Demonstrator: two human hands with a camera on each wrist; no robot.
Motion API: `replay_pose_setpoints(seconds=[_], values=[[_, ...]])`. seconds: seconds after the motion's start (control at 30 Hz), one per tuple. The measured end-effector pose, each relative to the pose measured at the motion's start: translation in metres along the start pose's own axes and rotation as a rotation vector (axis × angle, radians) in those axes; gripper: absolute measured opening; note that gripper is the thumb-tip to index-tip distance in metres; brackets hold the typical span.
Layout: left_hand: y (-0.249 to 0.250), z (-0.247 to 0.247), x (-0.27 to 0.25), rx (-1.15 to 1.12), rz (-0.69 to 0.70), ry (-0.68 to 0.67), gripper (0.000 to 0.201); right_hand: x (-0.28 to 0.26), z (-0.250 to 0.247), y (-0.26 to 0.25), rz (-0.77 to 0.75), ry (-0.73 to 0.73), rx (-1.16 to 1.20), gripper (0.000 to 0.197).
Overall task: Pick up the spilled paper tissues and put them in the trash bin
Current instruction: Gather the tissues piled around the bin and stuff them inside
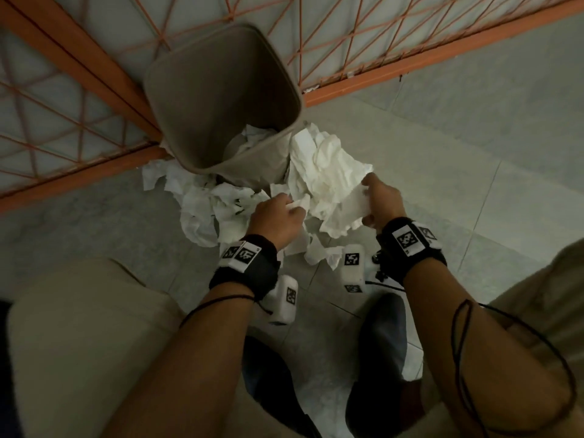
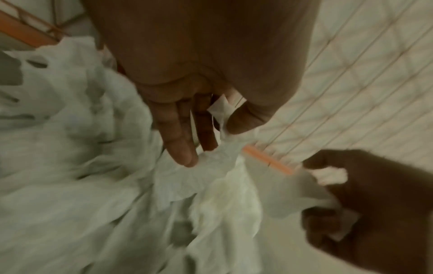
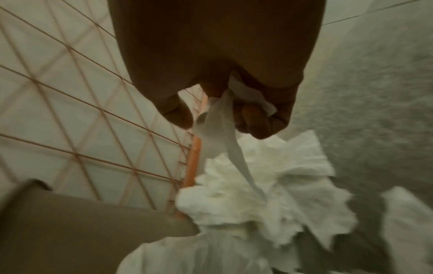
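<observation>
A grey-brown trash bin (image 1: 221, 67) stands against the orange grille, with a few white tissues (image 1: 252, 137) inside. Crumpled white tissues (image 1: 205, 203) lie spilled on the floor in front of it. My right hand (image 1: 379, 200) grips the edge of a big bunch of tissue (image 1: 325, 165) that reaches up beside the bin's right wall. In the right wrist view the fingers (image 3: 255, 118) are curled round a strip of that tissue (image 3: 262, 194). My left hand (image 1: 278, 216) pinches a tissue (image 2: 218, 115) between thumb and fingers, close to the right hand (image 2: 365, 200).
An orange metal grille (image 1: 79, 99) with a wire lattice runs behind and to the left of the bin. The floor is pale tile (image 1: 474, 137). My knees and dark shoes (image 1: 382, 343) are close below the hands, with more tissue (image 1: 322, 384) between the shoes.
</observation>
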State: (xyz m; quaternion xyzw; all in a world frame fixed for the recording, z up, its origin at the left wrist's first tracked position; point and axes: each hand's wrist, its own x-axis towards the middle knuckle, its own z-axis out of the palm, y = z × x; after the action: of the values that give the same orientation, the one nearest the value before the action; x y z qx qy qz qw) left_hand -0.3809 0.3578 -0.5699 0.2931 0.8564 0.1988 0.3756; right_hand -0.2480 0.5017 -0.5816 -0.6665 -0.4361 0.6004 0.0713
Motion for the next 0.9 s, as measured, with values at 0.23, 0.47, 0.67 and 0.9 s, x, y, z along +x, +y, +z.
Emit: replay_pose_setpoints(seconds=[0.23,0.47,0.67,0.9], values=[[0.054,-0.094,-0.049,-0.419,0.251,0.290,0.010,-0.075,0.001,-0.088,-0.329,-0.310,0.137,0.018],[0.066,-0.180,-0.046,-0.444,0.316,0.649,0.013,-0.126,0.035,-0.171,-0.644,-0.525,0.085,0.019],[0.054,-0.197,-0.012,-0.391,0.237,0.731,0.013,-0.116,0.094,-0.199,-0.702,-0.462,-0.120,0.021],[0.024,-0.175,0.004,-0.237,0.186,0.547,0.049,-0.107,0.095,-0.189,-0.700,-0.561,-0.107,0.031]])
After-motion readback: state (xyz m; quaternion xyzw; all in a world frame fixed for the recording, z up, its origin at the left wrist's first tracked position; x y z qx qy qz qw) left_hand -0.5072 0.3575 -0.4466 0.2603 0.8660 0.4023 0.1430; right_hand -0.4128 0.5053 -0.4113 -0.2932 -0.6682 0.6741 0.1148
